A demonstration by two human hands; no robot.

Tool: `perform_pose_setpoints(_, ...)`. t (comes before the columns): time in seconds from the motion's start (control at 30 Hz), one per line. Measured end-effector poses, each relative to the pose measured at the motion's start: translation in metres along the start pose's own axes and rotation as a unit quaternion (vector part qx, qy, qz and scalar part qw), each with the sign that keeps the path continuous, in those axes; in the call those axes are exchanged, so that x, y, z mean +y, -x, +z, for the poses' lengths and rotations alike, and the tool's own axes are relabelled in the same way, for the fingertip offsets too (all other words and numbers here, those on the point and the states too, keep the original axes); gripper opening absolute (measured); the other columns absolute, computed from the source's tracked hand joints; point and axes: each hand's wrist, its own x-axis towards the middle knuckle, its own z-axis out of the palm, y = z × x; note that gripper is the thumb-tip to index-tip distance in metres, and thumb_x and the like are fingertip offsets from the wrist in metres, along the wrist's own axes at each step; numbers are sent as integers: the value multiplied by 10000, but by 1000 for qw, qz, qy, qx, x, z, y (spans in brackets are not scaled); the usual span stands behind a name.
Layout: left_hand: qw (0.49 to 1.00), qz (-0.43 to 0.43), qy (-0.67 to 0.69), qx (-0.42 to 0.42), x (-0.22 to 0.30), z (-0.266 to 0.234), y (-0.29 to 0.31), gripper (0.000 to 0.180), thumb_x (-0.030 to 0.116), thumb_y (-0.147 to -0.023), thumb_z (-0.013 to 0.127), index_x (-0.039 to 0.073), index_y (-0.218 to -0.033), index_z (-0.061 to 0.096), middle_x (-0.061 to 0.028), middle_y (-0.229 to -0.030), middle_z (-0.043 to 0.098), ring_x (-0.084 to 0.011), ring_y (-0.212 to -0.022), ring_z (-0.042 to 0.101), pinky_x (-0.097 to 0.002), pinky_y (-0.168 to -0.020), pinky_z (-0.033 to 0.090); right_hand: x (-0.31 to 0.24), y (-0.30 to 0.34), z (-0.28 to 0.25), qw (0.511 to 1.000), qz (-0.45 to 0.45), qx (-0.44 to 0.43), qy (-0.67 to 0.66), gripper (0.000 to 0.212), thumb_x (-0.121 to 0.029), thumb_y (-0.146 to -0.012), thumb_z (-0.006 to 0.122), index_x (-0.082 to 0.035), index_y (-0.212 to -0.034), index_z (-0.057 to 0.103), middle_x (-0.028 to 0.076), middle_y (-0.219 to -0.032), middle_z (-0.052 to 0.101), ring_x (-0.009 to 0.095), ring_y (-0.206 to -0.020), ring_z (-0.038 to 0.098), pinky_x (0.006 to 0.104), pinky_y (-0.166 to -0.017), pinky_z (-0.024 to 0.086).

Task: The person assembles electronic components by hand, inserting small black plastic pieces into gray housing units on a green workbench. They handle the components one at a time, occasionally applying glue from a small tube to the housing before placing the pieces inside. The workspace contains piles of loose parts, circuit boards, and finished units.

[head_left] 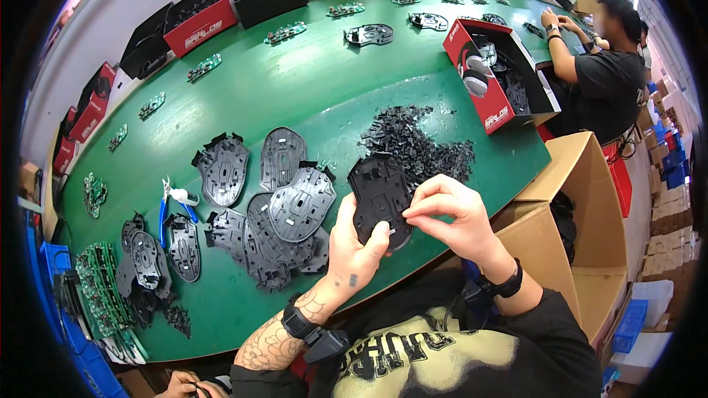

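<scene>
My left hand (355, 249) grips a black plastic mouse base shell (380, 190) near its lower left, thumb across its inner face. At the shell's right edge, my right hand (459, 215) is closed in a pinch; what lies between the fingertips, if anything, is too small to make out. Just beyond the shell spreads a heap of small black plastic parts (420, 144). To the left lie several more mouse base shells (301, 203), some overlapping in a loose pile. Blue-handled cutting pliers (164, 210) rest farther left beside a narrow black shell (184, 248).
Green circuit boards (285, 32) sit spaced along the green table (243, 88). A red-and-black box (490, 85) of parts stands at right, with a cardboard box (590, 228) below it. Stacked boards (103, 287) occupy the left end. A co-worker (608, 66) works at far right.
</scene>
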Motion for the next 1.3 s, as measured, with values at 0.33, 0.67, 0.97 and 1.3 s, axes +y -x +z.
perform_pose_setpoints(0.33, 995, -15, -93, -22, 0, 2, -1, 446, 103, -899, 551, 12, -1294, 364, -43, -831, 599, -64, -525, 525, -203, -430, 425, -4, 0, 4, 992, 120, -22, -38, 186, 32, -797, 716, 22, -930, 586, 57, -923, 574, 112, -827, 616, 243, -702, 562)
perform_pose_setpoints(0.67, 996, -34, 60, -54, -3, 3, -2, 524, 59, -900, 587, 25, -1337, 299, -111, -1073, 585, -154, -738, 647, -228, -550, 515, 12, 17, -20, 985, 125, 9, 118, 107, -87, -768, 752, -9, -820, 700, 64, -724, 616, 142, -643, 619, 276, -576, 485)
perform_pose_setpoints(0.97, 996, -54, 72, -18, -2, -2, -5, 474, 35, -885, 571, 23, -1290, 325, -134, -1092, 600, -237, -819, 688, -270, -590, 561, 15, 22, -13, 982, 183, 53, -13, 72, -30, -784, 739, -24, -850, 711, 35, -831, 648, 106, -770, 620, 260, -663, 491)
perform_pose_setpoints(1.3, 989, 81, -124, -22, -14, -3, -2, 295, 109, -848, 640, 25, -1128, 602, -104, -918, 708, -161, -819, 692, -305, -725, 543, -2, -8, 16, 950, 173, 74, -249, 125, 54, -763, 749, 17, -865, 686, 90, -1020, 651, 135, -879, 653, 276, -790, 554)
